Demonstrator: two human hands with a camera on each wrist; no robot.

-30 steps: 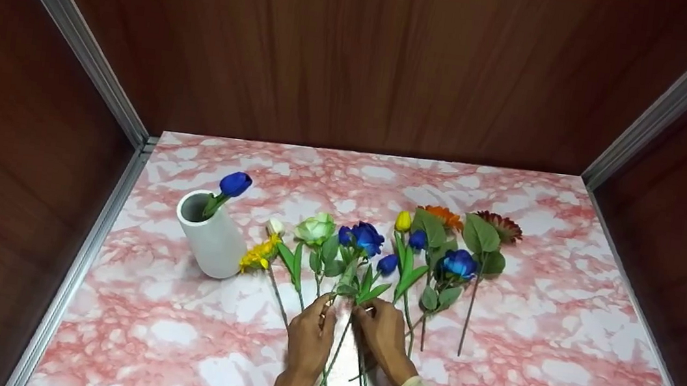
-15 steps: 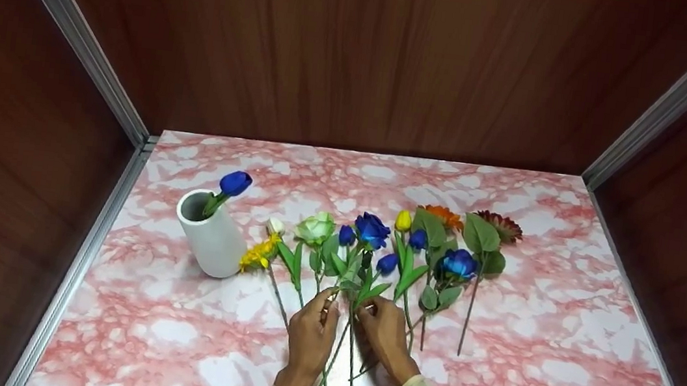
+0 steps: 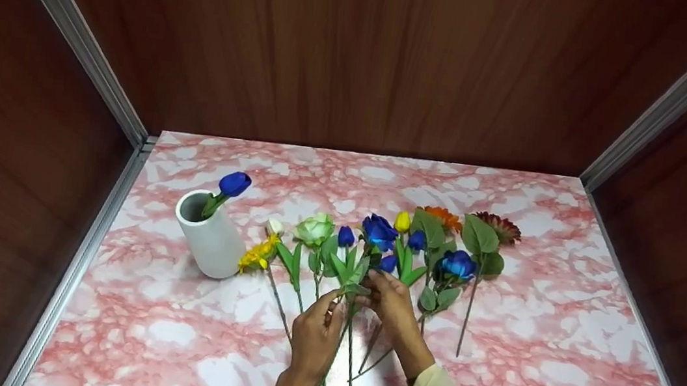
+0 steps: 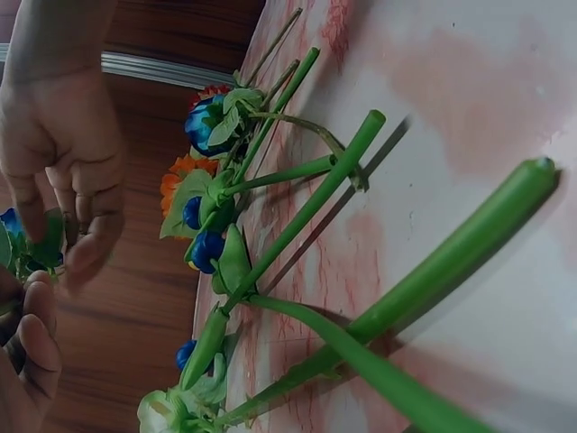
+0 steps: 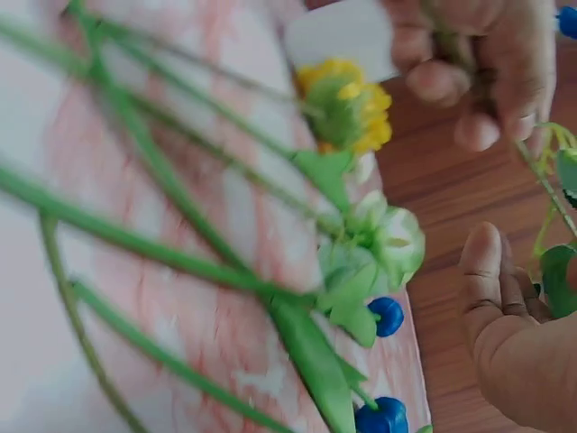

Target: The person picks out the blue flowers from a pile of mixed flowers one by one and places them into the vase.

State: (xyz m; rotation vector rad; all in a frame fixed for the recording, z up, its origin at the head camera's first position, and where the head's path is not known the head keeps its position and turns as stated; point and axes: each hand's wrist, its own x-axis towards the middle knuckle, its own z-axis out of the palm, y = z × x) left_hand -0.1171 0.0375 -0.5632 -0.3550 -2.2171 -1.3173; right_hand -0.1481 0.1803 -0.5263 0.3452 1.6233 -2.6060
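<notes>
Above the tabletop (image 3: pixel 169 332), the blue rose (image 3: pixel 379 231) is pinched at its stem (image 5: pixel 544 181) by the left hand (image 3: pixel 316 334), while whether its leaves (image 3: pixel 360 270) are gripped by the nearby right hand (image 3: pixel 394 303) cannot be told.

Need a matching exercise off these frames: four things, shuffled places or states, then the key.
Things
1. vase
2. yellow flower
3. dark red flower
4. left hand

Places or states
A. rightmost bloom in the head view
B. gripping a stem
C. has a blue tulip in it
D. lying beside the vase

Pairs: 1-C, 2-D, 3-A, 4-B
</notes>
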